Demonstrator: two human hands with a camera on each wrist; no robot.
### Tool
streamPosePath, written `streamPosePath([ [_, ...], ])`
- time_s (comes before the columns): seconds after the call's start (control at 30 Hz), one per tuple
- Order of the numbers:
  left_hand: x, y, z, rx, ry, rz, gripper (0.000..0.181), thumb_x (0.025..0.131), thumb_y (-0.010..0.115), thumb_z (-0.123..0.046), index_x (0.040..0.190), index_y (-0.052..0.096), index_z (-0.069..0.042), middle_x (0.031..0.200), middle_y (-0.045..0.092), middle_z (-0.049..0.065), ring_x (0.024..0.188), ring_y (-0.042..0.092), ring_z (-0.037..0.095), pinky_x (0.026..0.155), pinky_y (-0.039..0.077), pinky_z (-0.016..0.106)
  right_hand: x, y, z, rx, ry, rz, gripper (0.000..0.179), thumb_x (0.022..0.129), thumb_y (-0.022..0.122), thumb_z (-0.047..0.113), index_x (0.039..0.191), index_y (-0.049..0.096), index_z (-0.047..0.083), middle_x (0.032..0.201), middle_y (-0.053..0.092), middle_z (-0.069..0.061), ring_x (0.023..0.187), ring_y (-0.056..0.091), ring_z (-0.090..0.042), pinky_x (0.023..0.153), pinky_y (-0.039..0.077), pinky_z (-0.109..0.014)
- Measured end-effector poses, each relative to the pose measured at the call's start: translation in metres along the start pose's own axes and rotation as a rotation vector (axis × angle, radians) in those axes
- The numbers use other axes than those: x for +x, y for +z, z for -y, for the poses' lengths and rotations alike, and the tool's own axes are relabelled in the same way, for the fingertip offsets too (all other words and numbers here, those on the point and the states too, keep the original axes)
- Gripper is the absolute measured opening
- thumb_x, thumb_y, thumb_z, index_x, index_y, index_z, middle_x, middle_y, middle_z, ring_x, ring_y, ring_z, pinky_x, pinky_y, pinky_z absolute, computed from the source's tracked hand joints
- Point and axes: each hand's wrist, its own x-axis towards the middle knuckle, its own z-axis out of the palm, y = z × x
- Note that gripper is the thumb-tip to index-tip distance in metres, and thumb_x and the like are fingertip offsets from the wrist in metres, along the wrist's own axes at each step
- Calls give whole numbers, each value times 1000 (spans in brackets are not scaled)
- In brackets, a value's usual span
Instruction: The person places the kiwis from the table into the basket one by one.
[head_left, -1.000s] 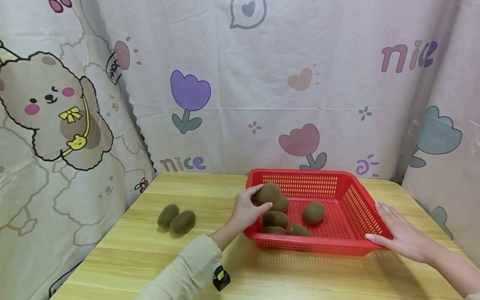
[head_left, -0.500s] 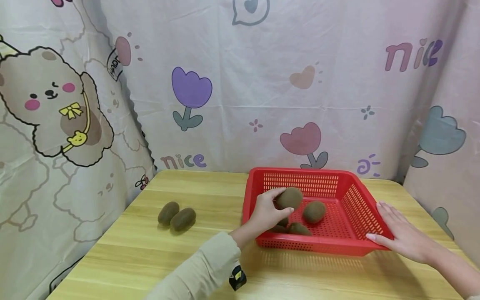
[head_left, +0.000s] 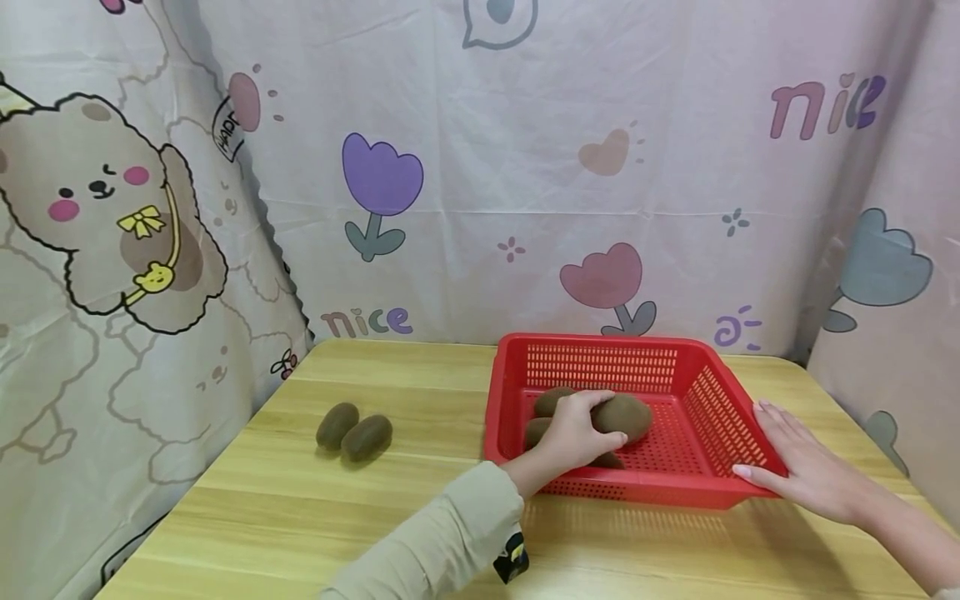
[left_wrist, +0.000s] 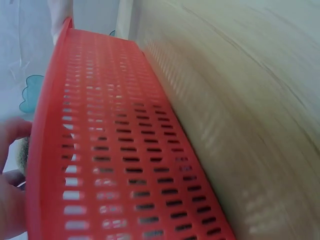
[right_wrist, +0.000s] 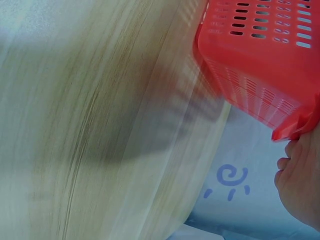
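Note:
A red plastic basket [head_left: 615, 486] with slotted sides stands on the wooden table, several brown kiwifruit inside it. My left hand [head_left: 573, 433] reaches over its near rim and grips a kiwifruit [head_left: 624, 417] between fingers and thumb, near the basket's middle. Other kiwifruit [head_left: 553, 402] lie at the left side, partly hidden behind that hand. In the left wrist view, fingers [left_wrist: 15, 131] and a bit of brown fruit show past the rim. My right hand [head_left: 813, 471] rests on the basket's right rim near the front corner, its fingers extended and the thumb apart.
Two kiwifruit [head_left: 366, 439] lie side by side on the table [head_left: 247, 508], left of the basket. A patterned curtain [head_left: 465, 167] hangs behind the table and along its sides.
My left hand has carried the kiwifruit from the basket's left side rightward to its middle, lower now and overlapping where another kiwifruit lay. My right hand has stayed on the rim.

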Motion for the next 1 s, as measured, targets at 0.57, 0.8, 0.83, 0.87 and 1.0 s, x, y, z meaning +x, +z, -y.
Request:
streamPosePath([
  [0.57, 23, 37, -15, 178, 27, 179, 45, 77, 75, -21, 120, 62, -15, 114, 64, -6, 92, 57, 0, 75, 47, 12, 1, 0, -3, 16, 1, 1, 94, 87, 55, 47, 145, 6, -7, 146, 12, -36, 132, 9, -54, 87, 22, -77],
  [0.8, 33, 46, -19, 406, 109, 318, 40, 78, 74, -28, 116, 65, -19, 111, 65, -11, 101, 55, 0, 81, 43, 10, 3, 2, -5, 24, -1, -1, 94, 87, 55, 48, 146, 6, -7, 146, 11, -37, 131, 10, -54, 87, 22, -77],
  [0.83, 34, 47, -19, 428, 114, 340, 39, 79, 73, -29, 116, 65, -20, 112, 65, -12, 101, 55, -1, 81, 43, 10, 3, 2, -5, 24, 1, 0, 95, 87, 55, 48, 146, 6, -7, 146, 11, -36, 132, 10, -54, 87, 22, -77],
  [0.87, 36, 48, -19, 443, 119, 361, 39, 80, 72, -28, 117, 65, -20, 112, 65, -12, 102, 56, -1, 80, 43, 10, 3, 2, -5, 27, 1, 0, 95, 87, 55, 48, 145, 6, -7, 146, 11, -37, 132, 10, -54, 87, 22, -77],
  [1.0, 38, 51, -20, 496, 147, 410, 37, 81, 71, -27, 116, 66, -20, 112, 65, -13, 101, 57, -2, 77, 42, 7, 2, 2, -5, 22, -1, -1, 95, 86, 55, 48, 145, 6, -8, 146, 12, -37, 131, 10, -54, 86, 22, -78],
])
